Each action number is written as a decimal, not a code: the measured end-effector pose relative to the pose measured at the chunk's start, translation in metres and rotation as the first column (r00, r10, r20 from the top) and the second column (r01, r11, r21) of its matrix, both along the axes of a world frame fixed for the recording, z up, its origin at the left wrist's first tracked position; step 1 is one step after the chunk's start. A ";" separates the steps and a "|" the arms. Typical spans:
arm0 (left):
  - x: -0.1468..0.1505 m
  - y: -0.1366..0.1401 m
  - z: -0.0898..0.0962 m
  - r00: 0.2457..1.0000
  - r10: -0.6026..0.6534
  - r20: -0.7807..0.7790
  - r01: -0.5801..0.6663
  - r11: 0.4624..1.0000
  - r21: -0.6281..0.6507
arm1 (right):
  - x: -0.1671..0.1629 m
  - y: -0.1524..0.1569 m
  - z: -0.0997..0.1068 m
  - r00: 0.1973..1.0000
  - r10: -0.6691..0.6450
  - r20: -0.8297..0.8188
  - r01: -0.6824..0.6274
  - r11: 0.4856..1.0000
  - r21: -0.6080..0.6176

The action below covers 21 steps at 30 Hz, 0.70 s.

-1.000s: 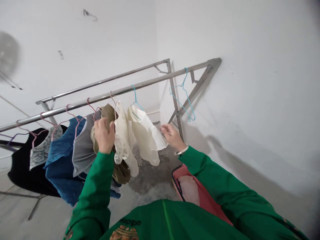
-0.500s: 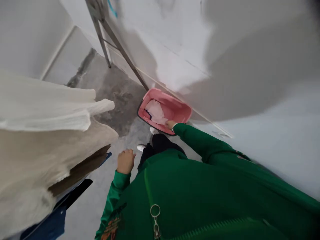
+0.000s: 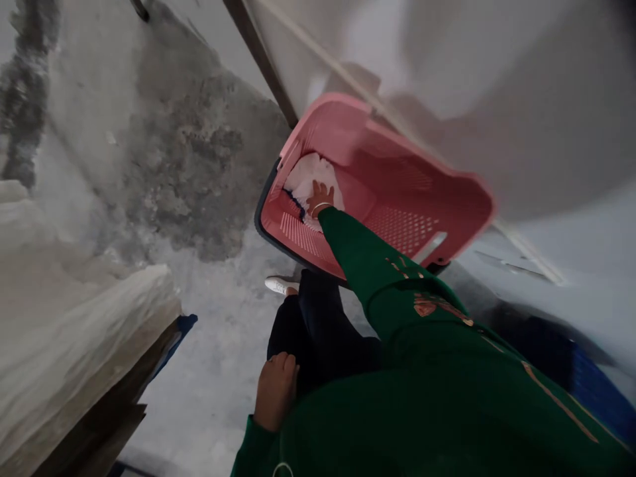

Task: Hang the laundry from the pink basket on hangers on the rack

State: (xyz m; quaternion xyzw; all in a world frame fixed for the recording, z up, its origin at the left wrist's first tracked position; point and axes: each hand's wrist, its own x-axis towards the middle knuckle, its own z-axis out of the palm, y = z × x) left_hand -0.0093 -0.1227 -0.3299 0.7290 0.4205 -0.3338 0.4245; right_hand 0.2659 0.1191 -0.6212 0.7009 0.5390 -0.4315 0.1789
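A pink laundry basket (image 3: 437,179) with a dark rim edge stands on the floor against the wall. Inside it, toward its left end, lies a crumpled pale pink-white cloth (image 3: 304,173) with a dark blue edge. My right hand (image 3: 320,196) reaches down into the basket and rests on this cloth, fingers spread and not closed round it. My left hand (image 3: 277,389) is beside my thigh with its fingers curled in; nothing shows in it, though the palm side is hidden.
Pale fabric (image 3: 99,331) hangs at the left, with brown and blue cloth below it. A metal leg (image 3: 261,63) stands behind the basket. Something blue (image 3: 596,391) is at the lower right. The concrete floor (image 3: 199,397) has a dark damp patch.
My view has come lower and closer to the basket. My right hand has moved from the near rim down onto the cloth, its fingers now spread. My left hand has come to my thigh.
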 end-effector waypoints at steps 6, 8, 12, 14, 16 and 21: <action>0.001 0.002 -0.009 0.998 -0.014 0.066 0.010 0.998 0.060 | 0.009 -0.003 0.020 0.886 -0.379 -0.267 0.407 0.912 0.054; 0.002 0.012 0.002 0.998 -0.031 0.055 0.027 0.997 0.074 | 0.011 -0.010 0.052 0.828 -0.455 -0.329 0.493 0.869 0.041; 0.006 0.039 0.028 0.997 -0.071 0.026 0.068 0.991 0.112 | 0.025 -0.027 0.137 0.640 -0.603 -0.476 0.712 0.699 0.072; 0.009 0.055 0.039 0.997 -0.073 0.032 0.068 0.988 0.138 | 0.034 -0.037 0.186 0.553 -0.624 -0.552 0.786 0.610 0.098; 0.015 0.072 0.051 0.998 -0.010 0.061 0.000 0.988 0.154 | 0.039 -0.051 0.237 0.488 -0.616 -0.619 0.835 0.537 0.123; 0.036 0.116 0.096 0.697 0.646 0.310 -0.640 0.756 -0.136 | 0.012 -0.095 0.359 0.817 -0.159 -0.554 0.543 0.537 0.646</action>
